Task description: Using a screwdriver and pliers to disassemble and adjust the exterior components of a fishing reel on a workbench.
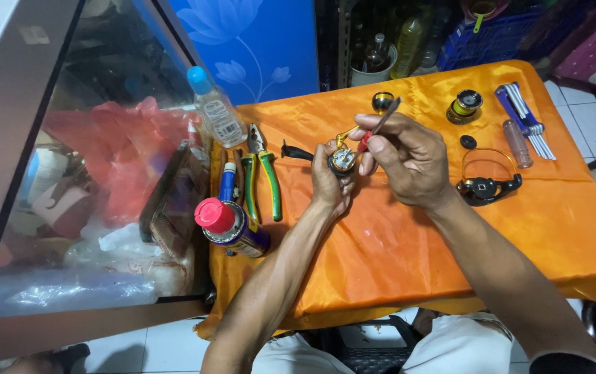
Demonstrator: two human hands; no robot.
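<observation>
Left hand (330, 181) grips a small black-and-gold fishing reel body (341, 161), fingers wrapped tight around it, held above the orange cloth (395, 249) near the table's middle. A black handle arm sticks out of the reel toward the left.

Right hand (405, 158) pinches a thin tool (379, 127) with a red grip, thumb and fingers closed on it. Tip angles down into the reel's top; its far end points up and away.

On the cloth, left side: green-handled pliers (263, 173), a spray can with a red cap (231, 225) lying at the near left edge, a clear bottle with a blue cap (215, 107) at the far left corner.

Right side: black-and-gold rotor with bail wire (488, 181) just beside the right wrist, a spool (465, 105) further back, a small black disc (468, 142) between them, a blue holder of hex keys (525, 119) at the far right, a clear tube (517, 143) next to it.
</observation>
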